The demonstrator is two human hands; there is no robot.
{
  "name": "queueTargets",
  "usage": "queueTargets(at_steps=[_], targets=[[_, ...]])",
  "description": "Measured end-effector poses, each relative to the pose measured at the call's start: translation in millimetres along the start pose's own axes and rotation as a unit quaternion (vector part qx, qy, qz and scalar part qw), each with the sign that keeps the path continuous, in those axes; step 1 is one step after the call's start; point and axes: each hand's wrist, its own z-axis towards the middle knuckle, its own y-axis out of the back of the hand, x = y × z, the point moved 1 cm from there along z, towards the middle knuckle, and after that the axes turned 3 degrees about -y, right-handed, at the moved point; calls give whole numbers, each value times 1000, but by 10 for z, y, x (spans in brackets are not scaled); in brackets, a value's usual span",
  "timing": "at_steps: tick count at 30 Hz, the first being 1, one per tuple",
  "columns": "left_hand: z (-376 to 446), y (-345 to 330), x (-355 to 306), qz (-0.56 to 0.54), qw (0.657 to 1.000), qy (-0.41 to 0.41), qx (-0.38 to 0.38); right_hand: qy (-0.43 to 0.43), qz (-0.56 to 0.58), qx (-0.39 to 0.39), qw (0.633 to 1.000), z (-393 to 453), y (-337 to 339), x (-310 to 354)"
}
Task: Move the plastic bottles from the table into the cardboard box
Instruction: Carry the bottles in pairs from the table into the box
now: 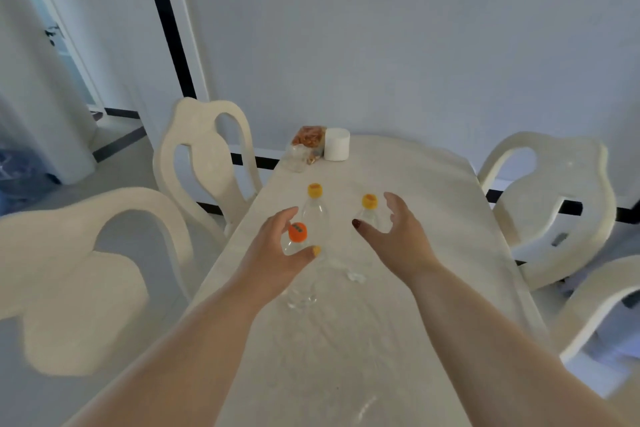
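Observation:
Three clear plastic bottles stand upright on the cream table (433,204). The nearest bottle has an orange cap (298,231); my left hand (277,253) curls around its neck with fingers apart, and I cannot tell whether they touch it. A yellow-capped bottle (315,208) stands just behind it. Another yellow-capped bottle (370,210) stands to the right, with my right hand (398,236) open around its shoulder, thumb in front and fingers behind. No cardboard box is in view.
A white cylinder (336,144) and a clear bag of snacks (306,146) sit at the table's far end by the wall. Cream chairs stand at the left (204,149), near left (79,281) and right (554,204).

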Motion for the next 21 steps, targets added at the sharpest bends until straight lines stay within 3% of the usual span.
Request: queueTargets(at_steps=[15, 21], targets=[[330, -181, 435, 24, 998, 61, -26, -92, -27, -59, 994, 689, -469, -264], [310, -201, 427, -84, 993, 85, -24, -70, -23, -52, 996, 568, -447, -313]])
